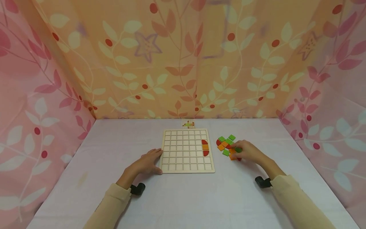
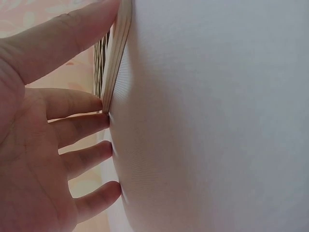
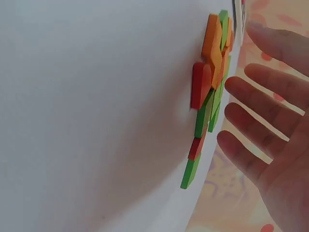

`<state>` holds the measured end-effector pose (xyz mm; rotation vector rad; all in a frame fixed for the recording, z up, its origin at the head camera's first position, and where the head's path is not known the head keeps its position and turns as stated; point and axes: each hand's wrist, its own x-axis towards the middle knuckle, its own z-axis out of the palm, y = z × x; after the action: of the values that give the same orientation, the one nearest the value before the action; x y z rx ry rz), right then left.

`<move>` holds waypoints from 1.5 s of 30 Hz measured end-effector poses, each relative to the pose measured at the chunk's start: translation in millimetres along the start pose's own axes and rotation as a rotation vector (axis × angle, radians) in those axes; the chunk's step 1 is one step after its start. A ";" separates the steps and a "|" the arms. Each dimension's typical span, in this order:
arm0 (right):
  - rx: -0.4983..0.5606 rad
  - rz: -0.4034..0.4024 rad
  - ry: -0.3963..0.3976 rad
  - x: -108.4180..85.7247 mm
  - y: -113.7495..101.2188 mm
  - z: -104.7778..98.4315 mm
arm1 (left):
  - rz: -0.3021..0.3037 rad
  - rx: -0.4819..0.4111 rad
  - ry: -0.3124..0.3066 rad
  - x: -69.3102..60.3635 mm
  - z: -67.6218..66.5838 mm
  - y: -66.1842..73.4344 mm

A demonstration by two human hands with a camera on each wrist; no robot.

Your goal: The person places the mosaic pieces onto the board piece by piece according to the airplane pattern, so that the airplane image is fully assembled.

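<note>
Beige long sleeves (image 1: 109,203) are nearest to me, each with a black curved device (image 1: 138,189) at the cuff, and the bare grips of a person extend from them. Of these, the left grip (image 1: 147,163) is spread; its thumb and one finger touch the edge of a flat pale wooden square board (image 1: 183,154) with a grid, which lies just to its right. On the board's side nearer to the right grip (image 1: 246,152), one orange square tile (image 1: 205,147) sits between two red rounded tiles (image 1: 206,153). That right grip has its fingers apart, at a loose group of green, orange and red tiles (image 1: 228,142); whether the fingertips touch them, I cannot tell. Farther away than both grips, a small printed card (image 1: 188,123) lies beyond the board. Board and tiles rest on the worktop (image 1: 186,203), covered with white cloth.
</note>
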<state>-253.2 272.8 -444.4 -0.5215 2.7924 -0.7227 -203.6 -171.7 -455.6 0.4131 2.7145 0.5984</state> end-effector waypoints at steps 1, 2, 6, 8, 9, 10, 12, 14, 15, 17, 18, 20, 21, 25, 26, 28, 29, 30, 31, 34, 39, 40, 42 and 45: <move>-0.005 -0.009 0.001 -1.3 -0.5 1.2 | 0.006 0.001 0.002 -0.4 -0.1 0.3; -0.013 -0.029 0.003 -2.6 -0.6 2.4 | 0.008 0.002 0.002 -0.5 -0.1 0.3; -0.044 -0.103 0.002 -7.3 -1.9 6.9 | 0.010 -0.001 0.007 -0.8 -0.5 0.4; -0.060 -0.127 -0.003 -8.7 -2.5 8.3 | 0.008 -0.002 0.008 -0.6 -0.7 0.2; -0.063 -0.122 -0.004 -9.4 -3.2 8.7 | 0.007 -0.004 0.007 -0.6 -0.9 0.1; -0.064 -0.115 -0.003 -10.1 -3.9 9.1 | 0.005 -0.005 0.006 -0.6 -1.0 0.1; -0.072 -0.111 -0.001 -11.5 -5.3 9.2 | 0.006 -0.003 0.003 -0.8 -1.3 0.4; -0.067 -0.120 0.005 -13.1 -7.1 9.3 | 0.008 0.000 -0.002 -1.2 -1.7 0.8; -0.065 -0.129 0.007 -13.6 -8.0 9.5 | 0.006 -0.003 -0.004 -1.4 -1.9 0.8; -0.065 -0.149 0.010 -14.2 -9.8 10.5 | 0.008 -0.001 -0.005 -1.9 -2.1 0.8; -0.067 -0.156 0.011 -14.5 -10.4 11.0 | 0.008 -0.002 -0.005 -1.9 -2.0 0.8; -0.078 -0.163 0.015 -15.1 -11.0 11.8 | 0.012 -0.001 -0.004 -2.2 -1.8 0.8; -0.085 -0.159 0.015 -15.3 -10.9 12.1 | 0.011 0.001 -0.005 -2.1 -1.6 0.7; -0.105 -0.147 0.018 -16.2 -9.3 11.2 | 0.010 0.007 -0.006 -2.1 -1.2 1.3; -0.107 -0.144 0.019 -16.3 -8.8 11.0 | 0.011 0.009 -0.006 -2.1 -1.1 1.3; -0.121 -0.152 0.019 -16.5 -7.6 10.2 | 0.009 0.008 -0.004 -2.1 -1.2 1.5; -0.126 -0.146 0.021 -16.8 -7.1 10.1 | 0.011 0.010 -0.003 -2.1 -1.1 1.5; -0.134 -0.141 0.020 -17.2 -6.6 9.9 | 0.013 0.007 -0.001 -2.2 -1.0 1.4; -0.139 -0.134 0.018 -17.7 -6.1 9.7 | 0.011 0.006 -0.002 -2.0 -1.0 1.5; -0.149 -0.102 0.008 -19.6 -4.3 8.7 | 0.011 0.006 -0.005 -1.4 -0.4 0.9; -0.140 -0.056 0.002 -21.5 -2.8 7.2 | 0.005 0.005 -0.007 -0.5 0.1 -0.2; -0.144 -0.057 0.002 -21.6 -2.5 7.1 | 0.005 0.006 -0.006 -0.3 0.1 -0.5; -0.153 -0.057 0.003 -21.4 -2.1 7.3 | 0.004 0.003 -0.003 0.2 0.3 -1.2; -0.167 -0.055 0.002 -20.5 -1.6 8.3 | 0.002 -0.003 0.000 0.5 0.5 -1.9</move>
<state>-231.6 275.8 -448.5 -0.6297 2.8658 -0.5030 -204.3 -173.0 -457.0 0.4154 2.7133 0.6029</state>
